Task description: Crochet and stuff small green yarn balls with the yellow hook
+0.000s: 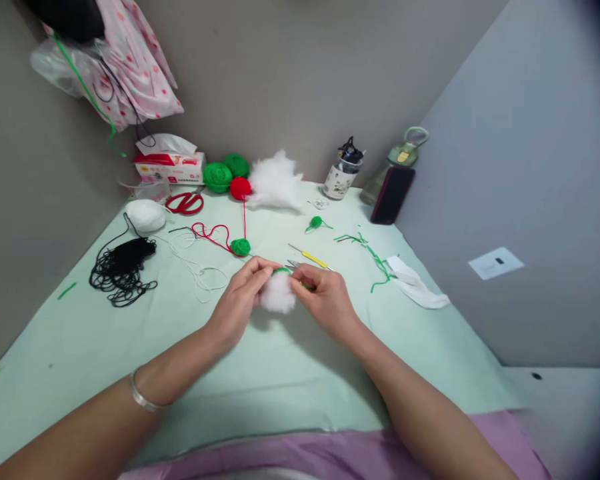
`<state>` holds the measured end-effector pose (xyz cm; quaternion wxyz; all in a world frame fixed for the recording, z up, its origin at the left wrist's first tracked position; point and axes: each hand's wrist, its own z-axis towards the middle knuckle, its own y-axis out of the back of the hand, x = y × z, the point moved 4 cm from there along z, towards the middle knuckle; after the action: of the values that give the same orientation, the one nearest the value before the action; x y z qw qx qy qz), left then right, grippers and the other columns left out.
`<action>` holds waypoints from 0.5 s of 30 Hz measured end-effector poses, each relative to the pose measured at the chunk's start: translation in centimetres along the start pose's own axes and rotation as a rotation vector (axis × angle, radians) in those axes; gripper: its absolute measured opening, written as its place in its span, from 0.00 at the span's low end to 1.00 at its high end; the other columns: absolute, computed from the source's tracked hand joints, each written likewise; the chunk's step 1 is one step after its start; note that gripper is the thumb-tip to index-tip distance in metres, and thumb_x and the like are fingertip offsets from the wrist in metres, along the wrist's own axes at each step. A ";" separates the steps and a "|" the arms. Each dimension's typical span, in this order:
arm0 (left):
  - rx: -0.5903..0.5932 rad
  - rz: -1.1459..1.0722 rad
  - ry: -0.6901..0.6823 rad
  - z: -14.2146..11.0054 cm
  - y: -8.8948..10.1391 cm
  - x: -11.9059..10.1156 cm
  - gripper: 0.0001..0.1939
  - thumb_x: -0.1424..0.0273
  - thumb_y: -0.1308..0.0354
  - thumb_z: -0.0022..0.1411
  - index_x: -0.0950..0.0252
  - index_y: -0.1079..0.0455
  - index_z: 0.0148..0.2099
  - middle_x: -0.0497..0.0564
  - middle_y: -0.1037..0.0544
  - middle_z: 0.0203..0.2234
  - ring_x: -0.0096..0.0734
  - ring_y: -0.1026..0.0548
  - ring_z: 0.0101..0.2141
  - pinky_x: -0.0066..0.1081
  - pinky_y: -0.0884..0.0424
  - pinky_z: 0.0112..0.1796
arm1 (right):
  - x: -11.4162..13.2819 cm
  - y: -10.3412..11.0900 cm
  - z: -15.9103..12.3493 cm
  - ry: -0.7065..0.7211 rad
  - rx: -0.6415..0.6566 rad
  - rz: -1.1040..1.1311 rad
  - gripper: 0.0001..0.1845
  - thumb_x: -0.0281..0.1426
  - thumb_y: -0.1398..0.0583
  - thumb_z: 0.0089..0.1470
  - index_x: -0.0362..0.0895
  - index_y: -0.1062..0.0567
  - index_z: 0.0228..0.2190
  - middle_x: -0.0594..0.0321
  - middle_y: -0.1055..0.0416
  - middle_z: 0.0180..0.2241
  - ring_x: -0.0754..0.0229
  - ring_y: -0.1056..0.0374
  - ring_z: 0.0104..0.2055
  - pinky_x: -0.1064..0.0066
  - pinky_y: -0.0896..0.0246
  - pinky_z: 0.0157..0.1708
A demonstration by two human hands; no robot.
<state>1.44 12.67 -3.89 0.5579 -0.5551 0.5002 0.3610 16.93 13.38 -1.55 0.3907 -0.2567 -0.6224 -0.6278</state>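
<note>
My left hand [239,300] has its fingers closed on a tuft of white stuffing [279,295] with a strip of green yarn work [281,270] along its top edge. On the other side, my right hand [327,298] pinches the right edge of the same tuft. A bit of green shows under its fingers, and the fingertips hide most of the yarn work. Just beyond the hands lie a yellow-handled crochet hook [314,259] and a partly covered pair of small metal scissors [293,264]. A small green crocheted ball [241,247] sits near my left fingertips, beside red yarn.
Green yarn balls [217,178], a red yarn ball [241,188] and a heap of stuffing [276,181] stand at the back. Red scissors [185,203], white yarn [146,216] and tangled black yarn [125,267] lie left. A phone [393,195] leans right, near green scraps [375,260] and tissue [416,285].
</note>
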 end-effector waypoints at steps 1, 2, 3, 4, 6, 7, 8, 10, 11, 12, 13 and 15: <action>0.021 0.001 0.000 0.0 0.0 -0.1 0.12 0.59 0.37 0.64 0.62 0.27 0.43 0.46 0.25 0.35 0.28 0.27 0.33 0.27 0.31 0.32 | -0.2 0.1 0.1 -0.024 -0.002 0.026 0.14 0.37 0.42 0.54 0.46 0.35 0.20 0.71 0.45 0.18 0.65 0.52 0.23 0.70 0.57 0.26; 0.042 0.006 0.002 0.1 0.1 -0.2 0.14 0.60 0.35 0.62 0.63 0.27 0.44 0.46 0.25 0.35 0.28 0.27 0.32 0.26 0.31 0.32 | -0.4 0.2 0.2 -0.042 -0.001 0.047 0.14 0.38 0.42 0.54 0.46 0.35 0.20 0.71 0.45 0.18 0.65 0.51 0.23 0.71 0.57 0.25; 0.062 0.014 0.004 0.1 0.1 -0.3 0.15 0.60 0.33 0.60 0.63 0.28 0.44 0.46 0.24 0.34 0.27 0.26 0.31 0.26 0.31 0.32 | -0.5 0.3 0.2 -0.050 0.006 0.062 0.15 0.38 0.42 0.54 0.46 0.36 0.20 0.71 0.45 0.18 0.65 0.51 0.23 0.71 0.57 0.25; 0.076 0.024 0.008 0.2 0.2 -0.2 0.16 0.61 0.31 0.59 0.63 0.29 0.44 0.46 0.24 0.33 0.27 0.26 0.30 0.26 0.31 0.31 | -0.5 0.3 0.3 -0.048 0.021 0.072 0.15 0.38 0.41 0.54 0.46 0.36 0.20 0.71 0.45 0.17 0.65 0.51 0.23 0.71 0.57 0.25; 0.091 0.050 0.015 0.4 0.3 0.0 0.16 0.61 0.31 0.59 0.62 0.31 0.43 0.45 0.23 0.29 0.27 0.27 0.26 0.27 0.32 0.28 | -0.5 0.2 0.2 -0.023 0.075 0.092 0.15 0.37 0.42 0.55 0.46 0.36 0.20 0.72 0.46 0.17 0.66 0.51 0.23 0.71 0.57 0.25; 0.089 0.064 0.017 0.5 0.4 0.2 0.16 0.61 0.32 0.59 0.62 0.33 0.42 0.44 0.24 0.26 0.27 0.27 0.24 0.27 0.33 0.26 | -0.3 0.1 0.1 -0.005 0.107 0.100 0.14 0.36 0.43 0.57 0.46 0.35 0.21 0.72 0.45 0.18 0.65 0.50 0.23 0.71 0.56 0.25; 0.080 0.080 0.014 0.6 0.4 0.4 0.15 0.62 0.33 0.59 0.61 0.34 0.41 0.43 0.25 0.24 0.27 0.28 0.22 0.26 0.35 0.25 | -0.2 -0.1 -0.1 0.017 0.140 0.104 0.13 0.35 0.43 0.58 0.46 0.35 0.23 0.72 0.45 0.18 0.65 0.49 0.23 0.71 0.55 0.26; 0.039 0.111 -0.007 0.7 0.4 0.5 0.14 0.65 0.33 0.58 0.61 0.36 0.39 0.40 0.28 0.20 0.25 0.32 0.19 0.25 0.39 0.22 | 0.2 -0.5 -0.5 0.059 0.182 0.093 0.13 0.34 0.45 0.60 0.46 0.34 0.24 0.72 0.44 0.20 0.65 0.49 0.24 0.71 0.55 0.26; 0.013 0.124 -0.024 0.8 0.4 0.6 0.14 0.66 0.34 0.57 0.60 0.37 0.38 0.38 0.30 0.18 0.23 0.34 0.18 0.24 0.40 0.22 | 0.4 -0.7 -0.7 0.075 0.192 0.086 0.12 0.34 0.46 0.61 0.46 0.35 0.25 0.72 0.44 0.20 0.65 0.49 0.24 0.71 0.55 0.26; -0.012 0.135 -0.041 0.8 0.4 0.5 0.14 0.68 0.34 0.57 0.60 0.38 0.37 0.37 0.32 0.17 0.22 0.36 0.18 0.24 0.42 0.21 | 0.5 -0.9 -0.8 0.084 0.198 0.086 0.12 0.34 0.46 0.61 0.46 0.35 0.25 0.72 0.45 0.20 0.66 0.50 0.23 0.71 0.56 0.25; -0.028 0.143 -0.055 0.7 0.3 0.5 0.13 0.69 0.35 0.56 0.60 0.39 0.36 0.36 0.34 0.17 0.21 0.38 0.17 0.24 0.42 0.21 | 0.6 -1.2 -0.9 0.080 0.201 0.100 0.12 0.34 0.46 0.61 0.46 0.35 0.26 0.73 0.45 0.19 0.66 0.51 0.23 0.71 0.57 0.25; -0.034 0.151 -0.066 0.6 0.2 0.3 0.12 0.68 0.36 0.57 0.60 0.39 0.36 0.36 0.34 0.17 0.21 0.38 0.17 0.24 0.42 0.21 | 0.5 -1.5 -0.9 0.040 0.199 0.160 0.12 0.35 0.45 0.60 0.46 0.35 0.25 0.74 0.47 0.18 0.67 0.53 0.22 0.71 0.59 0.23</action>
<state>1.37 13.24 -4.27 0.5357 -0.5130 0.5159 0.4287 15.59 12.24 -2.10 0.4755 -0.2527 -0.6512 -0.5348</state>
